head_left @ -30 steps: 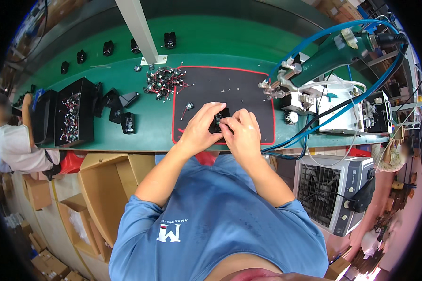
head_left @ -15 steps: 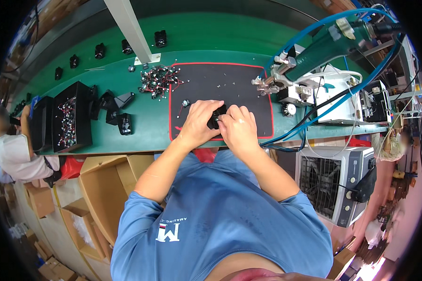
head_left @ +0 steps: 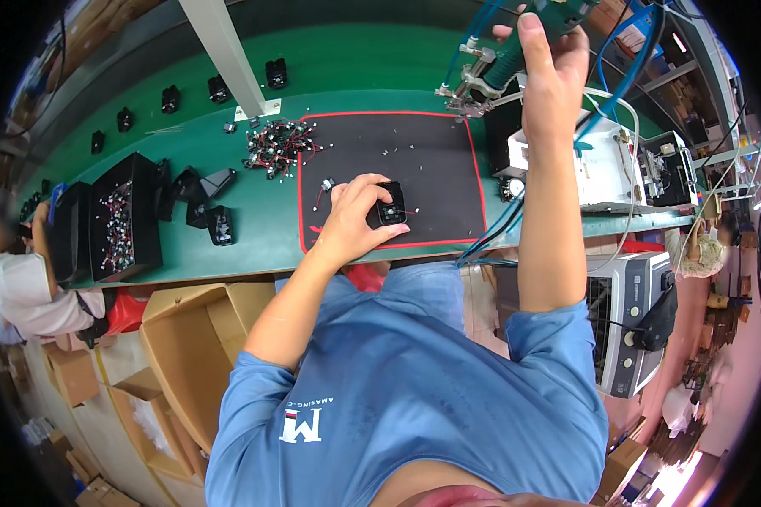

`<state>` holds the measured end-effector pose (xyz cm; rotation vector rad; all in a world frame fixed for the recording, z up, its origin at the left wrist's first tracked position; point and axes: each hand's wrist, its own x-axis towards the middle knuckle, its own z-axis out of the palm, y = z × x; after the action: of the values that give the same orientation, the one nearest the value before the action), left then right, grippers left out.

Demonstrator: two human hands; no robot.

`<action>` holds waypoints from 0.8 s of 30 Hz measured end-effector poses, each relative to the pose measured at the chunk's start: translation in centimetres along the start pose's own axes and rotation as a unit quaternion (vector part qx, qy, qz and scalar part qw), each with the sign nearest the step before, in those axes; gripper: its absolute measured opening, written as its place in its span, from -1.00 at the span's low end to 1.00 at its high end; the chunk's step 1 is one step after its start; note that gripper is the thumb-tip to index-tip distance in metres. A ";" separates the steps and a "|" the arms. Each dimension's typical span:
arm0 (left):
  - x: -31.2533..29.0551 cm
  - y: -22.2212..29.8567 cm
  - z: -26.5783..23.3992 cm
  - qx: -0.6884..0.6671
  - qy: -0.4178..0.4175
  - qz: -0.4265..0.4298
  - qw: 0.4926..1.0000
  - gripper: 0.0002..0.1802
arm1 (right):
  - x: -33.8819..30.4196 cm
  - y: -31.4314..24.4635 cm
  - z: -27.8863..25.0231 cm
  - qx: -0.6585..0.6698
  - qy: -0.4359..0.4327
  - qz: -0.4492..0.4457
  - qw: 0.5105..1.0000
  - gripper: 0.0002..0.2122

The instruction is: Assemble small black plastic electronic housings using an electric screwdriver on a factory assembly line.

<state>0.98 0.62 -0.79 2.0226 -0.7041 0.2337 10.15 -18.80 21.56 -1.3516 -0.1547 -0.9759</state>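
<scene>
Blue shirt point(head_left: 423, 393), short sleeves point(head_left: 260, 382), white chest print point(head_left: 301, 425).

The housing point(head_left: 391, 207) is black, the red-bordered mat point(head_left: 440, 177) charcoal, the tool point(head_left: 506, 66) green.

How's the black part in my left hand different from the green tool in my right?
The black part is small and boxy; the green tool is larger and long. Your left hand holds the black part at the mat; your right hand grips the green tool above the bench. Each is handheld.
</scene>
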 end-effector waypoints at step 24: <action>0.2 0.7 0.0 0.010 -0.008 0.006 1.000 -0.53 | -10.9 0.0 -3.9 0.118 -0.224 0.144 0.957 -0.09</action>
<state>0.73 0.26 -0.18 2.0412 -0.7275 0.2325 1.80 -16.72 13.87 -1.3096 -0.3928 -0.3823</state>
